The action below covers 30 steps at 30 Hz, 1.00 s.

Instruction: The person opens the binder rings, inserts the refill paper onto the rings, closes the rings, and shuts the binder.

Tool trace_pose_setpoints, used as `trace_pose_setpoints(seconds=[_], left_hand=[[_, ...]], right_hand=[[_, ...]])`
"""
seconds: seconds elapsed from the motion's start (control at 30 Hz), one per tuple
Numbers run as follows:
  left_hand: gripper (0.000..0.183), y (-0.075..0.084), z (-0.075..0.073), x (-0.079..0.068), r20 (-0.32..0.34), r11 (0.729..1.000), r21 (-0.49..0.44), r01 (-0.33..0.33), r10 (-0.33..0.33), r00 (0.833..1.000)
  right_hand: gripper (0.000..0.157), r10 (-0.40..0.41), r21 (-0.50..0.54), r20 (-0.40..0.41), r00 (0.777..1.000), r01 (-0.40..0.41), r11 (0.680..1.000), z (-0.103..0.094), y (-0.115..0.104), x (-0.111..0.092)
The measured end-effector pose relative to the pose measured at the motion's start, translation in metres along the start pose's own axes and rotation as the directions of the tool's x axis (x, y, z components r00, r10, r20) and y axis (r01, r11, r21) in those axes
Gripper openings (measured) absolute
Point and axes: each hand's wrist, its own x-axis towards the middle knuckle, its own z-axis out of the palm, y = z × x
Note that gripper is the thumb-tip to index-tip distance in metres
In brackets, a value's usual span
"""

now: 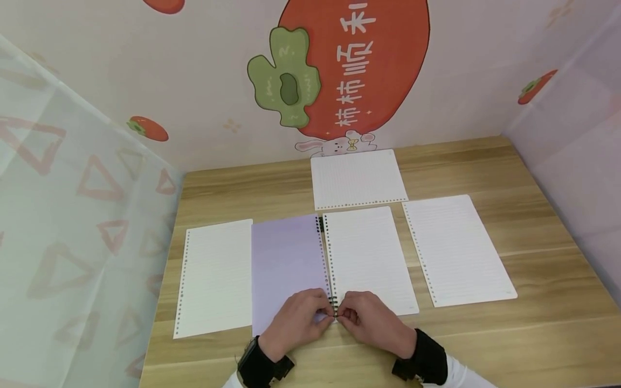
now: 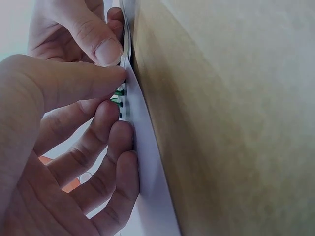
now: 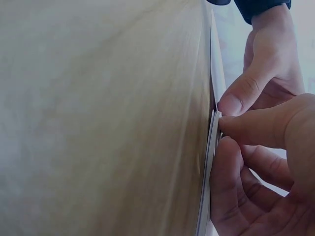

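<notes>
Two-Hand Pinch at the Near End of the Ring Binding

Clock positions are read from the centre of the loose-leaf notebook, with 12 o'clock pointing away from the person. The notebook lies spread on the wooden table: purple cover toward 9, ruled page toward 3, ring binding running from 12 to 6. Loose punched sheets lie at 12, 3 and 9.

Left hand, at 7 o'clock: fingers curled, thumb and forefinger nearly closed on the binding, with green ring parts visible between them. Right hand, at 5 o'clock: fingers curled, thumb and forefinger pinching the same end. The exact contact is partly hidden.

Recommended handling, judging the step to be work on the rings:
1. Keep both pinches level at one ring.
2. Apply even, opposed force; twisting could misalign the rings.
3. Hold page holes clear of the ring tips to avoid tearing.
4. Check the far rings at 12 o'clock afterwards.
</notes>
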Motion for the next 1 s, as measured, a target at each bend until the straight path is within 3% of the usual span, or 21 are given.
trace_pose_setpoints(seconds=[0.57,0.83,1.0], left_hand=[[0.01,0.0057,0.0058,0.0,-0.059,0.999,0.047,-0.022,0.025,0.998],[0.012,0.0063,0.0077,-0.0005,-0.073,0.999,0.028,-0.029,0.031,0.997],[0.011,0.0075,0.0093,-0.0013,-0.089,0.997,0.065,-0.035,0.041,0.995]], right_hand=[[0.007,0.042,0.063,-0.018,0.999,-0.04,0.997,-0.002,0.001,-0.0043],[0.008,0.018,0.079,-0.026,0.999,-0.016,0.997,-0.0025,0.0026,-0.0057],[0.006,0.004,0.072,-0.049,0.999,0.0,0.997,-0.001,0.0033,-0.0046]])
